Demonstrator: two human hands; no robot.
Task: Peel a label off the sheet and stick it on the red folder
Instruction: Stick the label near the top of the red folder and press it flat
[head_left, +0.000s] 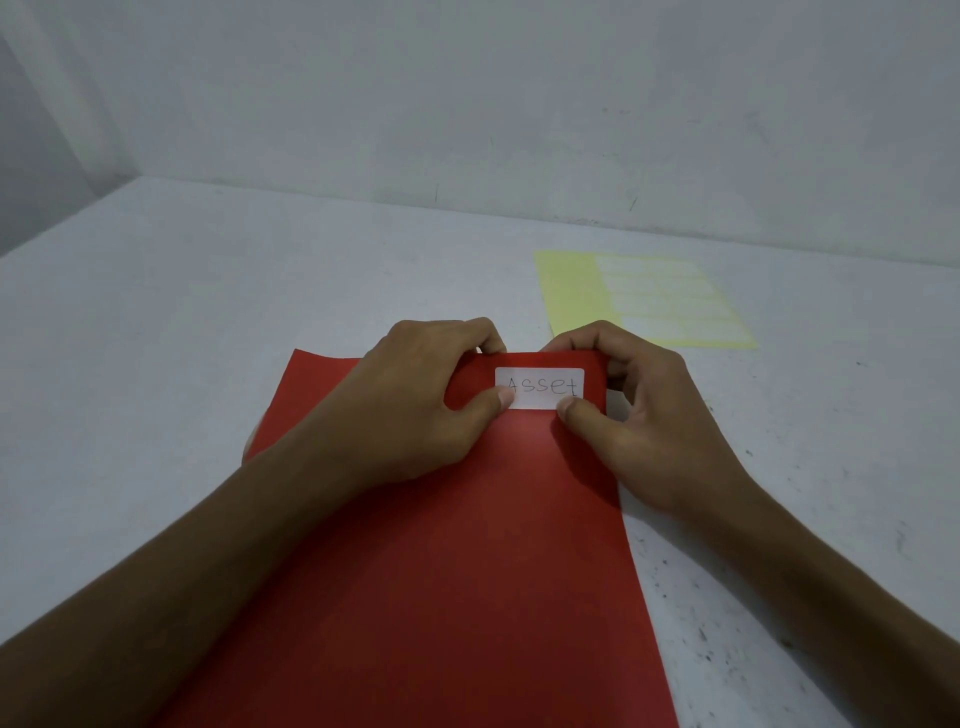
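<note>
A red folder (447, 545) lies flat on the white table in front of me. Near its far right corner sits a white label (540, 384) with "Asset" handwritten on it. My left hand (415, 405) grips the folder's far edge, fingers curled over it, thumb tip pressing the label's lower left corner. My right hand (639, 415) holds the folder's far right corner the same way, thumb at the label's lower right corner. The yellow label sheet (644, 299) with several white labels lies farther back on the right, apart from both hands.
The white table (208, 338) runs back to a pale wall (467, 104). Dark specks mark the table surface at the right (727, 623). Both forearms cross the folder's near half.
</note>
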